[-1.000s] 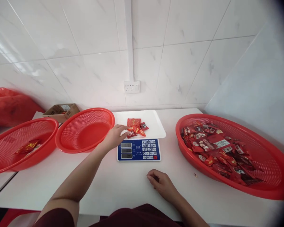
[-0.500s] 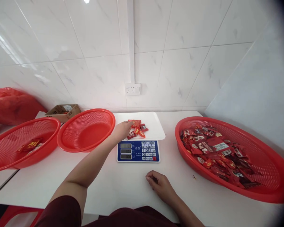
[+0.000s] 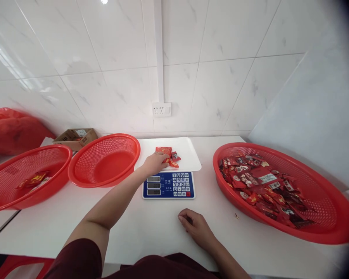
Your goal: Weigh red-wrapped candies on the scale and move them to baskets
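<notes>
My left hand (image 3: 156, 162) is over the white weighing tray (image 3: 189, 153) of a scale, its fingers curled onto small red candy packets (image 3: 163, 150). It covers part of the pile, so exactly which packets it grips is partly hidden. Beside its fingertips lie an orange-red wrapped candy (image 3: 173, 164) and a dark red one (image 3: 175, 156). In front of the tray is the scale's blue keypad panel (image 3: 168, 186). My right hand (image 3: 196, 226) rests on the white table, loosely closed, with nothing seen in it.
A large red basket (image 3: 331, 201) at right holds many red-wrapped candies (image 3: 258, 182). Left of the scale stand a red basket (image 3: 104, 162) and another (image 3: 6, 166) with a few packets. Behind them are a cardboard box (image 3: 75, 139) and a red plastic bag (image 3: 14, 131).
My left hand has moved nearer and lower over the pile, covering a dark red packet that showed before. The right hand stays in place. The view has shifted slightly.
</notes>
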A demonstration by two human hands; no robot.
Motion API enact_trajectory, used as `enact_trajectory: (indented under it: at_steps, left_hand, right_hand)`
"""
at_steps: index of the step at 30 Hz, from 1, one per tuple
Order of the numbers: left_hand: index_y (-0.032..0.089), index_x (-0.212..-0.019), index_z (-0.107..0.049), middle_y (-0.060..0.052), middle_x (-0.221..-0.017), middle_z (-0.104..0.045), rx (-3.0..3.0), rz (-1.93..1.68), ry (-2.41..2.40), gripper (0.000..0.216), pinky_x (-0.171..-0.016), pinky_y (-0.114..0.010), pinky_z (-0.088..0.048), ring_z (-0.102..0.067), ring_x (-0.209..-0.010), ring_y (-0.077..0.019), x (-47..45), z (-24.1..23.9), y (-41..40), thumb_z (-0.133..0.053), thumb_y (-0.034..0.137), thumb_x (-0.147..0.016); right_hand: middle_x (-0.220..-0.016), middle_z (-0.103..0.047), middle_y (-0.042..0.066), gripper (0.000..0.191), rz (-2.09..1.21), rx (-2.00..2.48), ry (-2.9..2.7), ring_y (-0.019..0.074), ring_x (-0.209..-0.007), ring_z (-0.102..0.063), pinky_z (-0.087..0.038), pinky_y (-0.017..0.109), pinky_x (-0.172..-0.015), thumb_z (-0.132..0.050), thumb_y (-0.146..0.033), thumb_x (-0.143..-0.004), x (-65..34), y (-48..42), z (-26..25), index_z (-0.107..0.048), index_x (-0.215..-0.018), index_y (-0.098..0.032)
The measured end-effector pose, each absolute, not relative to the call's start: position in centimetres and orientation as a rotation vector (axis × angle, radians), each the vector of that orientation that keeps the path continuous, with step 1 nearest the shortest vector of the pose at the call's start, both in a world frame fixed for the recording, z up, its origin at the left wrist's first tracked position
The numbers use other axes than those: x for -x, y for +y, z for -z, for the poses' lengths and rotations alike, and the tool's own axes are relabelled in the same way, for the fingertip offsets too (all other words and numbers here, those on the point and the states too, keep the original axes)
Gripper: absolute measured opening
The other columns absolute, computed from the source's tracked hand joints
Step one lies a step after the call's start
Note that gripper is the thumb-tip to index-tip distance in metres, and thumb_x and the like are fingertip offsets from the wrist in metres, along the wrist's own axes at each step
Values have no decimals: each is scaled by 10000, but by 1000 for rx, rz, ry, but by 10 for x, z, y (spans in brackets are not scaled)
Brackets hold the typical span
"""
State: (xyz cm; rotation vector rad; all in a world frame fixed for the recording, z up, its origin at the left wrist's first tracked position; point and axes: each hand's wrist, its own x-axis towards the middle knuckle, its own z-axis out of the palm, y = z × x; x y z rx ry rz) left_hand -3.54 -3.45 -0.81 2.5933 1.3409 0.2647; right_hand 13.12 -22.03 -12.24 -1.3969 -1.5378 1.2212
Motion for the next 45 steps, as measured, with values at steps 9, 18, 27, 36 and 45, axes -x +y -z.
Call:
enact_trajectory:
  at_steps: [9, 18, 27, 36, 45]
  left_hand:
    - [234, -986, -661, -49, -1060, -609, -2510, -367, 1318, 277, -809, -321, -482, -583, -934, -216, 30, 6, -31, -467, 163, -802]
    - [206, -936, -657, -47, -1045, -601, -2517, -787, 1385, 295, -815, -296, -489, -587, -932, -181, 60, -5, -25, -410, 103, -810]
    - [178, -994, -651, -105, -1125, -597, -2472, -788, 1972, 248, -868, -417, -458, -505, -1086, -296, 127, -27, -21, -463, 178, -831]
    - [211, -1032, -644, -59, -1034, -631, -2832, -486, 1063, 237, -925, -379, -427, -532, -1015, -219, 25, 4, -53, -522, 180, -831]
    - [184, -915, -681, -77, -950, -629, -2993, -272, 1235, 219, -830, -364, -439, -535, -945, -235, 7, 5, -50, -469, 222, -877]
  right_hand:
    - [-622, -497, -13, 223, -1234, 1430, -1551, 148, -588, -470, -419, 263, -551, -464, -369, -825, -131, -219, 127, -569, -744, -190]
    - [-633, -502, -15, 213, -1238, 1423, -1555, 143, -593, -471, -415, 257, -562, -462, -355, -834, -132, -218, 128, -569, -755, -188]
    - [-638, -511, -13, 212, -1243, 1423, -1578, 142, -591, -472, -411, 255, -561, -467, -354, -830, -132, -218, 127, -565, -740, -190]
    - [-641, -517, -16, 214, -1233, 1428, -1553, 141, -593, -474, -415, 254, -567, -471, -364, -829, -131, -221, 127, -574, -755, -191]
    - [-662, -545, -4, 203, -1226, 1418, -1542, 152, -614, -497, -430, 259, -572, -475, -352, -826, -132, -220, 131, -589, -772, -193]
